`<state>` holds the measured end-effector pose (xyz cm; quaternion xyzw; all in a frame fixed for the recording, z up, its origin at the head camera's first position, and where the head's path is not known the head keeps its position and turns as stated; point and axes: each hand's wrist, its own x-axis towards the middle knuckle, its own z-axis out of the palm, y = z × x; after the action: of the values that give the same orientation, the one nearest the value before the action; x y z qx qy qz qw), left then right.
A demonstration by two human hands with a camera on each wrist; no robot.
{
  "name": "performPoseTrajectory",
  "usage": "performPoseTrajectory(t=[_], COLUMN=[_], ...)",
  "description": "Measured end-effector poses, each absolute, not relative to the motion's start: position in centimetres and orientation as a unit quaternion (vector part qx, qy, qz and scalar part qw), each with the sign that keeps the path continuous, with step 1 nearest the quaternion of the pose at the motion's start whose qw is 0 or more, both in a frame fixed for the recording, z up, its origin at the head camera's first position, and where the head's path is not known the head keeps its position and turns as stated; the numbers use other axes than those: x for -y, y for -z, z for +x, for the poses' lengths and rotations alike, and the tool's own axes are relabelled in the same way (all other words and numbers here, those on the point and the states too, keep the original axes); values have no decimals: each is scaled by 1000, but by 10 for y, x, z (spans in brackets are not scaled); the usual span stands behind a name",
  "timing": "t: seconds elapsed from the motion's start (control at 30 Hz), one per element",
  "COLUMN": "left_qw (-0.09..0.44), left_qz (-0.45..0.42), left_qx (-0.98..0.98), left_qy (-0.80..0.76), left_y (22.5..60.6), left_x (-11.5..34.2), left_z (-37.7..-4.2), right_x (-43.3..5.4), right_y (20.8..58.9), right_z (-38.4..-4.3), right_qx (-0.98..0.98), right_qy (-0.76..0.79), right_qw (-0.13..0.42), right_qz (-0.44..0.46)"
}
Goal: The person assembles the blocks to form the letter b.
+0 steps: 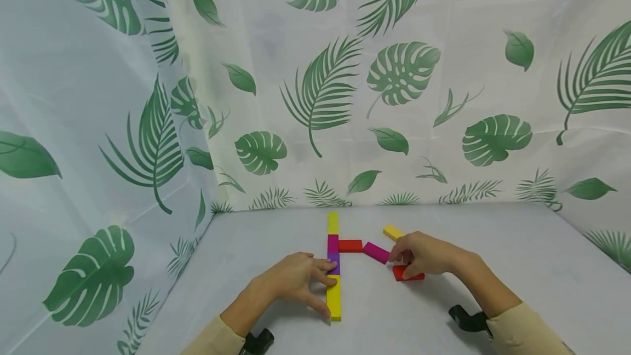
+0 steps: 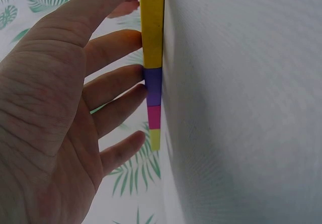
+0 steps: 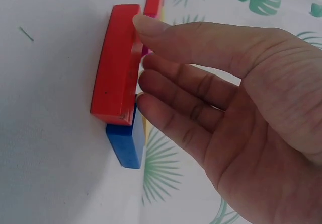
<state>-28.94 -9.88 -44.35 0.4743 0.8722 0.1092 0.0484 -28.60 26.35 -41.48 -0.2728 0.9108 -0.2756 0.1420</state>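
A straight row of flat blocks runs away from me: a yellow block (image 1: pixel 334 303), a purple block (image 1: pixel 334 262), a magenta block (image 1: pixel 333 243) and a lime-yellow block (image 1: pixel 333 223). My left hand (image 1: pixel 296 278) touches the row's left side, fingers spread along the yellow and purple blocks, thumb near the near end. A red block (image 1: pixel 350 246) extends right from the row, followed by a slanted magenta block (image 1: pixel 376 252). My right hand (image 1: pixel 428 253) has its thumb against another red block (image 3: pixel 113 65), its fingers bent loosely beside it and near the slanted block's end.
A blue block (image 3: pixel 126 146) lies beyond the red one in the right wrist view; the right hand hides it in the head view. Another yellow block (image 1: pixel 393 232) lies behind the right hand. A leaf-patterned curtain (image 1: pixel 315 179) borders the pale table (image 1: pixel 276 229) behind and at the sides.
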Motion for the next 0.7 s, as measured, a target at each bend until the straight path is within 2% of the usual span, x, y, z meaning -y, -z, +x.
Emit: performPoseTrajectory(t=[0.7], left_qw=[53], left_qz=[467], left_qx=[-876], left_qy=[-108], left_y=[444], left_x=[98], left_z=[-288], right_x=[-258], right_y=[414], right_z=[-283], right_qx=[-916], right_qy=[269], right_qw=[151], right_qz=[-258])
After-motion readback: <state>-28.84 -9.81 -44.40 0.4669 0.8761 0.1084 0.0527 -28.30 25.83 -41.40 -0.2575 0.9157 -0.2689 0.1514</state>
